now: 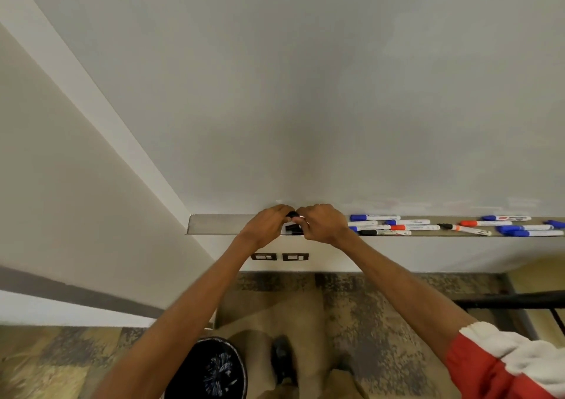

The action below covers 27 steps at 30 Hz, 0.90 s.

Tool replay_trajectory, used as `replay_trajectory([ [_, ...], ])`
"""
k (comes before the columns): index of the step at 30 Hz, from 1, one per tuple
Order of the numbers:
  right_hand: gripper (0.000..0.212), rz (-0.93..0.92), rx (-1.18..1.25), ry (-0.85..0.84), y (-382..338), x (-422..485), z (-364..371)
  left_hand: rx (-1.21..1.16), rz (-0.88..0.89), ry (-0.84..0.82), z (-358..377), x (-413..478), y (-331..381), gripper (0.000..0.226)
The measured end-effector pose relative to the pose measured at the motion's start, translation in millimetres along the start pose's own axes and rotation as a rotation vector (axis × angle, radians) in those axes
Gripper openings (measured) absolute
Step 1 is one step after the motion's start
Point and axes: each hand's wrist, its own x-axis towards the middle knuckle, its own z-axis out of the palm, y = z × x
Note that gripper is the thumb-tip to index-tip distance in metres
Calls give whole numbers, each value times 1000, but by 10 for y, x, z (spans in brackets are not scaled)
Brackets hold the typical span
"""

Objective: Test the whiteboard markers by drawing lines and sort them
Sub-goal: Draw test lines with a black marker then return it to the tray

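Both hands (295,223) hide most of a black marker (292,214).

Markers (428,226) lie on the tray (220,224) right of both hands (293,223); bin (211,368) on the near floor

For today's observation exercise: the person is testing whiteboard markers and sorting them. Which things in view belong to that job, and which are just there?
Part of the job:
black marker, held between left hand and right hand
markers on the tray
whiteboard

Just there:
bin
wall sockets
carpet
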Motion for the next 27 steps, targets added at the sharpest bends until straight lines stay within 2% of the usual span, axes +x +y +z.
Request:
replay_trajectory([
  [7,54,88,64,140,174,-288,-239,18,20,93,-84,27,383,31],
  [12,75,227,217,467,241,-537,-486,-113,-68,333,-130,-3,829,28],
  [17,55,255,376,712,211,-647,-953,-213,-116,460,-230,-20,1234,21],
  [19,43,254,468,778,180,-651,-1213,-241,-122,567,-359,-4,1388,12],
  [20,36,243,522,808,168,-648,-1349,-262,-121,620,-459,10,1476,17],
  [23,15,156,672,854,145,-649,-1795,-307,-75,741,-827,72,1799,36],
  [27,14,12,728,988,94,-673,-2500,-280,56,1012,-1334,146,2230,25],
])
